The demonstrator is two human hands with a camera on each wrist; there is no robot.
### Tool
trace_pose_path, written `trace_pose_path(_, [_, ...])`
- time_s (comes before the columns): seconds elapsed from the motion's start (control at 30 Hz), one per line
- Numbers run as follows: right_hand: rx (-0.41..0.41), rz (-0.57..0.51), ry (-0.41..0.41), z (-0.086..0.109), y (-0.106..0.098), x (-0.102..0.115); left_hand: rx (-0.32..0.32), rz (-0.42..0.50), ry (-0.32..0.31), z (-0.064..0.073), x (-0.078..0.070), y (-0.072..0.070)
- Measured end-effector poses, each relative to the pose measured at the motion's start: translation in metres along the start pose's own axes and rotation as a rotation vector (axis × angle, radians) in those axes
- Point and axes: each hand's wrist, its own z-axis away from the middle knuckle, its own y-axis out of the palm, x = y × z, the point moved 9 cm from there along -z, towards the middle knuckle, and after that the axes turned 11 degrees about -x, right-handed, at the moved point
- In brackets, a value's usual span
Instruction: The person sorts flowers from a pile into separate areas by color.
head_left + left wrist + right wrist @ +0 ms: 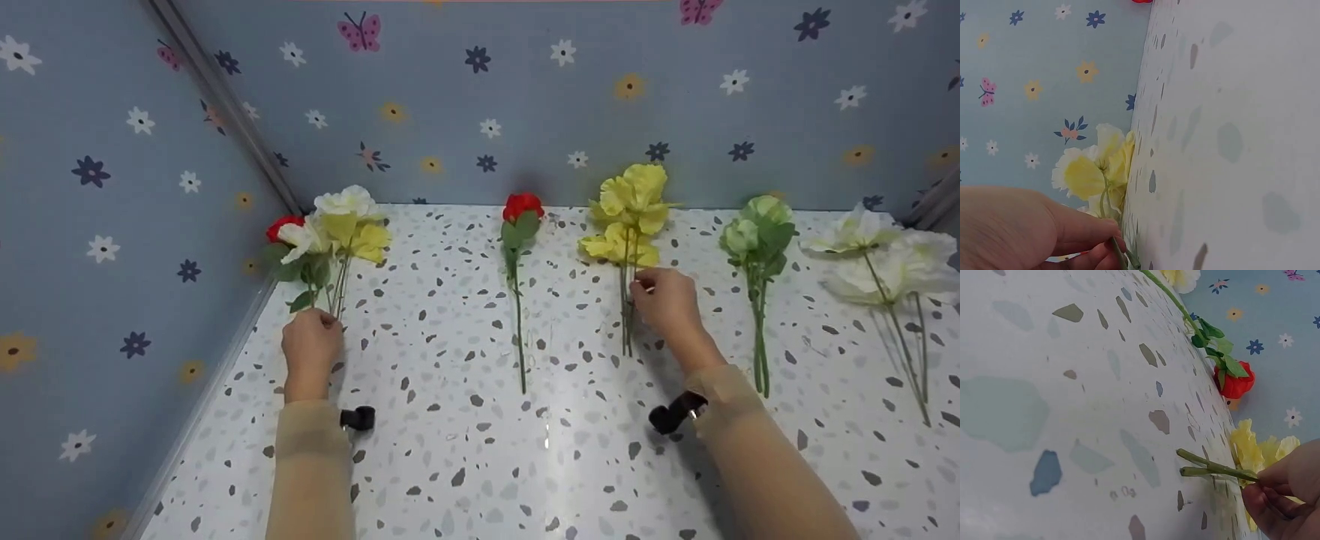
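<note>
While the left hand [312,345] grips the stems of a mixed bunch [345,227] of red, white and yellow artificial flowers near the far-left corner of the speckled worktop [450,465], the right hand [669,306] pinches the stems of yellow artificial flowers [634,196] by the far edge, right of its middle. Between the hands, one red artificial rose [522,208] lies with its bloom near that edge. Pale green artificial flowers [766,225] lie right of the yellow ones; white artificial flowers [892,262] lie towards the far-right corner.
</note>
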Motion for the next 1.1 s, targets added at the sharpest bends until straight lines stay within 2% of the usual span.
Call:
trace_pose_path(0.23, [0.020,0.006,0.029,0.002,0.000,-0.003,0.043,0.015,-0.033,0.001,-0.004,0.001])
trace_pose_path(0.47, [0.012,-0.036,0.043,0.006,-0.008,-0.001,0.046,0.044,-0.047,0.002,-0.006,0.000])
trace_pose_path(0.67, [0.017,-0.028,0.055,0.006,-0.007,-0.001,0.036,0.069,-0.040,0.002,-0.009,0.000])
trace_pose_path(0.87, [0.020,-0.022,0.033,0.007,-0.003,-0.002,0.036,0.089,-0.029,0.003,-0.013,0.000])
trace_pose_path(1.1, [0.018,-0.043,0.030,0.012,-0.010,0.002,0.028,0.127,-0.013,0.004,-0.019,-0.005])
